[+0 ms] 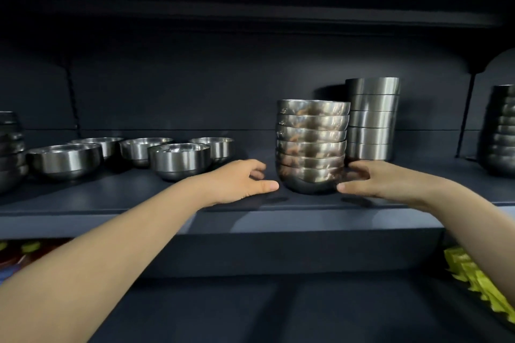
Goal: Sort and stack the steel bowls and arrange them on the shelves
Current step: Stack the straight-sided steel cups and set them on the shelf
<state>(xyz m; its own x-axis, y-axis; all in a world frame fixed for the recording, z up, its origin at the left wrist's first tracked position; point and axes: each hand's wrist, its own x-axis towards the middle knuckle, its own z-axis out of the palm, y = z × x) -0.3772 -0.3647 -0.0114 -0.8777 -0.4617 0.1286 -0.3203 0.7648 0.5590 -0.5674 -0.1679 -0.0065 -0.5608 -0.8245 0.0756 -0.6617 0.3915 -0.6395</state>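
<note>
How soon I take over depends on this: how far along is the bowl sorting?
Done: a shiny stack and a taller matte stack behind it stand on the shelf. In hand: the left hand sits just clear of the shiny stack, and the right hand is at its base, grip unclear. To do: five loose bowls further left are not yet stacked.

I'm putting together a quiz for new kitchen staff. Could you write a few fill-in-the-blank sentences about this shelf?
1. The loose bowls sit to the ____ of the shiny stack.
2. The matte stack behind it is the ____ of the two stacks.
3. The loose bowls number ____.

Missing words: left; taller; five.
</note>
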